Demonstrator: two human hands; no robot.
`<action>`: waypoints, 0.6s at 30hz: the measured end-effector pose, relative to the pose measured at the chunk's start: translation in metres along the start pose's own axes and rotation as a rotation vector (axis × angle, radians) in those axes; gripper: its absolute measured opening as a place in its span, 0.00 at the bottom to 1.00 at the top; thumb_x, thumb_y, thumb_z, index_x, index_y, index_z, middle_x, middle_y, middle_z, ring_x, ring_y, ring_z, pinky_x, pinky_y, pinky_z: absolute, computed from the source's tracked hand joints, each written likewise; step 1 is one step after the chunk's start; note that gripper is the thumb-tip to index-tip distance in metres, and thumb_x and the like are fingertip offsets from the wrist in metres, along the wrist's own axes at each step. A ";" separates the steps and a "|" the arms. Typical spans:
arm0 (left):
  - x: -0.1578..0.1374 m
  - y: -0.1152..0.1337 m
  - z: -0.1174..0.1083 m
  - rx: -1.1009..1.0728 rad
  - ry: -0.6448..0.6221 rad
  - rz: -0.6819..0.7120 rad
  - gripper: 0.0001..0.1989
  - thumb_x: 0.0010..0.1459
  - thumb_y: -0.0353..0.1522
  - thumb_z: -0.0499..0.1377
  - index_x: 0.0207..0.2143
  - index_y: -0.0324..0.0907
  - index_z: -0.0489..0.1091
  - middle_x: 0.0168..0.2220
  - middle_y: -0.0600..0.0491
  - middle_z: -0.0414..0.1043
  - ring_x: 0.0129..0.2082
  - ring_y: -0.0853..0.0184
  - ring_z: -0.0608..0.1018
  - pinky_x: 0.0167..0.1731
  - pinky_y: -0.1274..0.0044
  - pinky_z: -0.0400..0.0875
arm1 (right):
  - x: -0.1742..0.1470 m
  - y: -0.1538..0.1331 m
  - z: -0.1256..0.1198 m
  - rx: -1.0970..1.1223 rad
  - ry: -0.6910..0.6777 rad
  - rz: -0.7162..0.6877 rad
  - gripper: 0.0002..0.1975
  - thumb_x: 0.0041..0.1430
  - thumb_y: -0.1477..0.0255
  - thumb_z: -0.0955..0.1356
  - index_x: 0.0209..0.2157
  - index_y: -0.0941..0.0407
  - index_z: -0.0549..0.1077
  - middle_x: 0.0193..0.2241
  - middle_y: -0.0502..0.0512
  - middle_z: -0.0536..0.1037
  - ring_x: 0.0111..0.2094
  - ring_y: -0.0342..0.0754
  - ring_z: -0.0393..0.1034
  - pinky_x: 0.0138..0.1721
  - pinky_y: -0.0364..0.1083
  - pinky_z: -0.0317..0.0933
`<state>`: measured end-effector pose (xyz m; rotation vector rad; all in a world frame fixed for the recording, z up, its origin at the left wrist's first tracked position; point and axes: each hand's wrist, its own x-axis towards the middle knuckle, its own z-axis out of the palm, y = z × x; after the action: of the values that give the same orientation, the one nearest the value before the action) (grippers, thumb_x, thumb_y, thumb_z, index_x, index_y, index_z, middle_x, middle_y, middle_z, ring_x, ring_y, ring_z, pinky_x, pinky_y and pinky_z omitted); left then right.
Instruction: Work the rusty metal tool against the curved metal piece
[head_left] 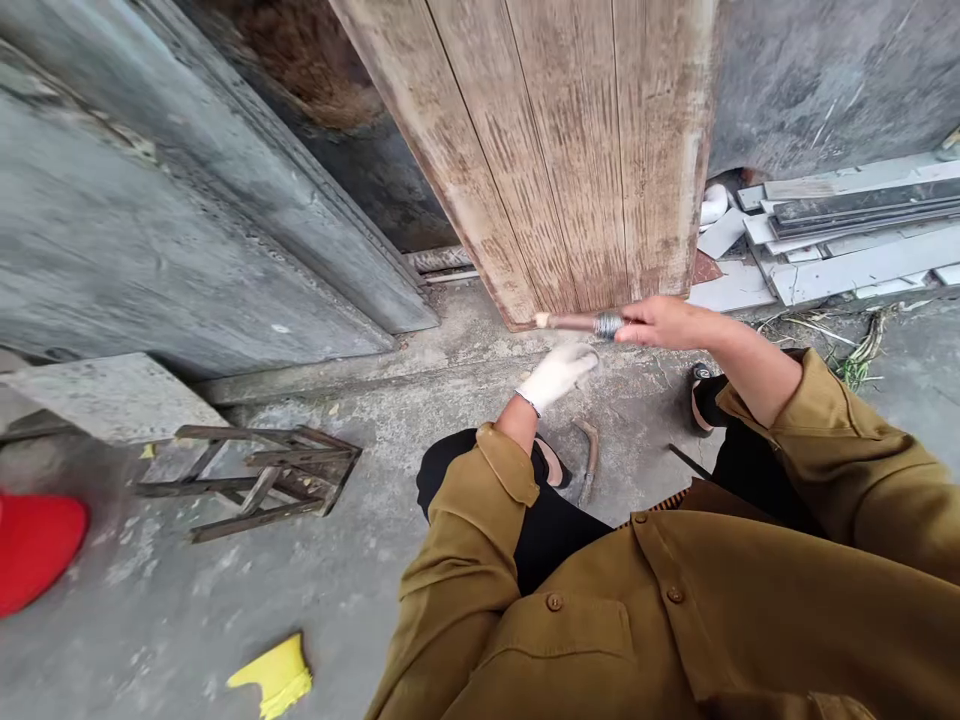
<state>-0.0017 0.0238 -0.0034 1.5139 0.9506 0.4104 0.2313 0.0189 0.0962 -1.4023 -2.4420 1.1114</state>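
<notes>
My right hand, bare, is closed around one end of a short wooden stick. Grey wire is wound tightly round the stick beside my fingers, and the stick's far end is pale. Just below it is my left hand in a white glove, its fingers curled together. What they hold, if anything, is too small to make out. Beyond both hands a tall wooden plank panel stands against the wall. A bent stick lies on the floor by my foot.
Left of me, a small wooden stool frame lies on the concrete, near a pale board. A red object and a yellow piece are on the floor. White and dark strips are piled at the right wall.
</notes>
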 end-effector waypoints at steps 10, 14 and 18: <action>0.002 0.029 -0.032 0.336 -0.082 0.139 0.15 0.60 0.41 0.55 0.32 0.37 0.73 0.30 0.54 0.71 0.29 0.70 0.70 0.32 0.79 0.65 | 0.048 0.045 0.018 -0.350 -0.358 0.183 0.19 0.64 0.57 0.65 0.41 0.60 0.77 0.35 0.62 0.78 0.34 0.50 0.70 0.31 0.45 0.54; 0.020 0.030 -0.048 0.258 -0.167 0.171 0.17 0.58 0.43 0.58 0.33 0.37 0.74 0.31 0.53 0.73 0.31 0.69 0.72 0.34 0.78 0.66 | 0.041 0.025 0.007 0.009 -0.727 -0.073 0.18 0.61 0.55 0.67 0.34 0.58 0.74 0.23 0.50 0.71 0.25 0.43 0.64 0.28 0.43 0.54; 0.034 0.022 -0.037 -0.182 -0.100 0.150 0.23 0.57 0.49 0.59 0.35 0.36 0.72 0.23 0.54 0.68 0.24 0.69 0.71 0.27 0.78 0.65 | 0.036 0.012 -0.023 0.254 -0.302 -0.162 0.21 0.61 0.52 0.65 0.32 0.57 0.70 0.24 0.48 0.69 0.25 0.42 0.62 0.29 0.42 0.54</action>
<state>-0.0011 0.0756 0.0160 1.4294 0.7038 0.5104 0.2293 0.0634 0.0965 -1.0074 -2.4361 1.6244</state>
